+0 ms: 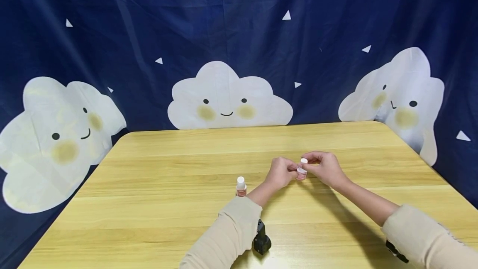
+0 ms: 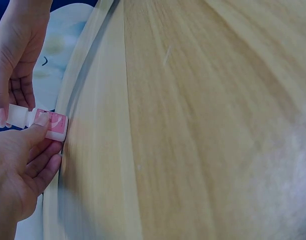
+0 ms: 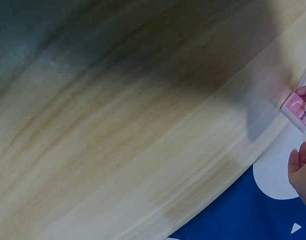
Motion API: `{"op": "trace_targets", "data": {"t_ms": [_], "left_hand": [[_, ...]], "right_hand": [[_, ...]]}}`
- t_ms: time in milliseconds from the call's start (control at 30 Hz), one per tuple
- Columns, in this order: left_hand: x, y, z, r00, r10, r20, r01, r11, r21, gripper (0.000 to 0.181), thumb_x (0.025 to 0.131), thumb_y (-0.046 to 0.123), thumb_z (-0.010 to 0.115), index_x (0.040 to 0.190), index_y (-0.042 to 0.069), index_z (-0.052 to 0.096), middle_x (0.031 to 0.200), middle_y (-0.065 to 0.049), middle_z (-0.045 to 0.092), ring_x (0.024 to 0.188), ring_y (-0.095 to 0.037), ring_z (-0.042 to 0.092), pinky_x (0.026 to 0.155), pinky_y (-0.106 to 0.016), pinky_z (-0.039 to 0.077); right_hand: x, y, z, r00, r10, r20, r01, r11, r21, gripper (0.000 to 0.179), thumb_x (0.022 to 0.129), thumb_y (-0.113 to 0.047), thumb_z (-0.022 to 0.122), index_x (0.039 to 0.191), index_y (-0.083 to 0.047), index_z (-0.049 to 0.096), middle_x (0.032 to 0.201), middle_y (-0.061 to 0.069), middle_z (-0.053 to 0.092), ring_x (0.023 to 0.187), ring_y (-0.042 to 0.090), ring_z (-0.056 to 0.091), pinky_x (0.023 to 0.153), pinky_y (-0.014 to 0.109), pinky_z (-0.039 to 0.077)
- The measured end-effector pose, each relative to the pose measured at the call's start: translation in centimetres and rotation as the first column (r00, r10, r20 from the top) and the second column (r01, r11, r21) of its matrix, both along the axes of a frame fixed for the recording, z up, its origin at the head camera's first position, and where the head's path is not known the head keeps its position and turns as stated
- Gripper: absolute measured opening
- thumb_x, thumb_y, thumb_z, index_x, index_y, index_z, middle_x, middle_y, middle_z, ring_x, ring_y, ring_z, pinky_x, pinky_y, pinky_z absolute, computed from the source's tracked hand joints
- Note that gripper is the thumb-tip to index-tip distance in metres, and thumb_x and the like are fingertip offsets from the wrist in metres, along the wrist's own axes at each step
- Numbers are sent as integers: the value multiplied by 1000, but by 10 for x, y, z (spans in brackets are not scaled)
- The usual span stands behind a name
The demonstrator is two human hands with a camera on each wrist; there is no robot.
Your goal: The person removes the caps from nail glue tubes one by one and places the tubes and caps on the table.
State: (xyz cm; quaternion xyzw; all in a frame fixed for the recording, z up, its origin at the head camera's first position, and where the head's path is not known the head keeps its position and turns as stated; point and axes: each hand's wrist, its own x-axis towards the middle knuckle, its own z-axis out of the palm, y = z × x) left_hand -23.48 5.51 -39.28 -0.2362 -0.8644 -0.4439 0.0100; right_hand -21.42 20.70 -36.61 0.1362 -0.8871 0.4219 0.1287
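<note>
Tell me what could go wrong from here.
The left fingers hold the pink-labelled bottle while the right fingers pinch its white cap; a sudden twist might make it slip.

The second bottle, partly hidden by the left sleeve in the head view, could be knocked over if that sleeve shifts.

Smooth plastic is seen on the held bottle [image 2: 56,125], smooth wood grain on the table [image 1: 149,177], creased cloth on the backdrop [image 1: 179,24].
</note>
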Motion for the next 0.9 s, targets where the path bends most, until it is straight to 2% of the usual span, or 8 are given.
{"op": "trace_targets", "data": {"t_ms": [300, 467, 600, 700, 900], "left_hand": [[0, 1, 1, 999, 11, 45, -12, 1000, 29, 10, 80, 0, 70, 88, -2, 73, 83, -11, 73, 75, -10, 70, 63, -9, 51], [0, 1, 0, 998, 14, 60, -16, 999, 37, 10, 79, 0, 70, 89, -3, 72, 84, -11, 73, 75, -11, 70, 63, -9, 52], [0, 1, 0, 999, 12, 50, -13, 999, 32, 11, 79, 0, 70, 90, -3, 72, 84, -11, 73, 75, -11, 70, 62, -9, 52], [0, 1, 0, 998, 11, 55, -12, 999, 29, 11, 80, 2, 70, 90, -2, 73, 84, -11, 73, 75, -10, 70, 62, -9, 52], [0, 2, -1, 997, 5, 74, -9, 998, 54, 10, 78, 7, 73, 86, 1, 74, 81, -8, 73, 71, -7, 69, 60, -9, 51]], "right_hand": [[2, 0, 1, 999, -33, -8, 33, 999, 7, 12, 76, -5, 75, 82, 4, 69, 78, 16, 71, 68, 3, 61, 60, 13, 48], [0, 2, 0, 1000, -7, 1, 7, 1000, 3, 12, 77, -3, 73, 83, 6, 69, 80, 18, 71, 65, -3, 59, 57, 13, 48], [-2, 4, -1, 1000, 21, 6, -21, 1000, 10, 12, 78, -2, 72, 85, 7, 69, 83, 20, 70, 66, -3, 59, 57, 14, 49], [-2, 5, 0, 999, 40, 5, -40, 999, 26, 13, 79, -2, 71, 88, 8, 69, 85, 20, 70, 70, 1, 61, 58, 15, 49], [0, 3, 3, 997, 59, 41, -60, 998, 25, 20, 82, -2, 67, 97, 11, 67, 94, 22, 69, 81, 23, 66, 63, 15, 50]]}}
